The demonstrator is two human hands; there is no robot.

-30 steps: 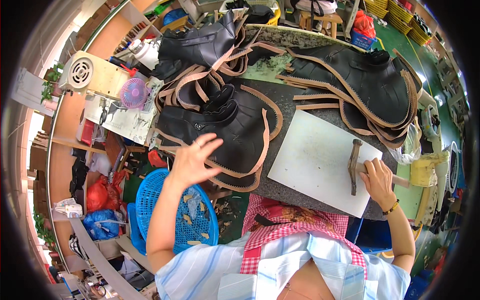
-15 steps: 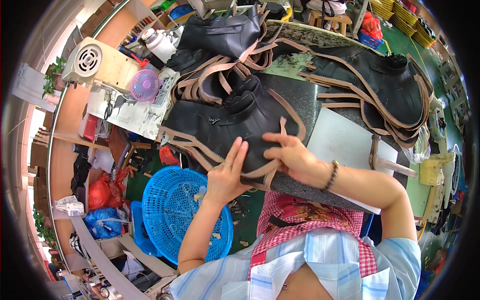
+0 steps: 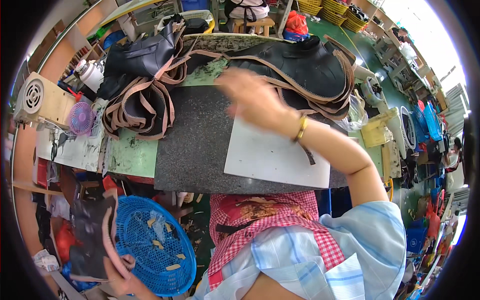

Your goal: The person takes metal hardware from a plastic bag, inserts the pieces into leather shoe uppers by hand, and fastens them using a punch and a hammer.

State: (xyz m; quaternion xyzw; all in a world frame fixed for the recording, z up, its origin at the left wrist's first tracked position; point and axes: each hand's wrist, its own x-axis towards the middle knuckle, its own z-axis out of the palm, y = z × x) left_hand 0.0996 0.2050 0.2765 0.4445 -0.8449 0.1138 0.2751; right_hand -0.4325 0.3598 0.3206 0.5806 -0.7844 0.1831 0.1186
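Low on the left, beside the blue basket, my left hand (image 3: pixel 122 277) is closed on a black leather shoe upper (image 3: pixel 90 235) with a tan zigzag-cut edge. The upper hangs off the table, partly over the shelf things. My right hand (image 3: pixel 255 102) is raised above the table, smeared by motion, thumb apart from the fingers and nothing visible in it. It is nearest to a stack of black leather uppers (image 3: pixel 305 65) with tan edging at the back right. Another pile of uppers (image 3: pixel 140 55) lies at the back left, its tan strips curling forward.
A dark stone slab (image 3: pixel 190 135) and a white board (image 3: pixel 275 155) lie on the table. A dark hammer head (image 3: pixel 308 154) shows beside my right wrist. The blue basket (image 3: pixel 187 250) holds scraps. A sewing machine (image 3: pixel 45 100) and small purple fan (image 3: pixel 81 119) stand left.
The upper both hands were on has left the slab and moved down left in my left hand. My right hand has let go and moved up toward the back right stack. The view has shifted.
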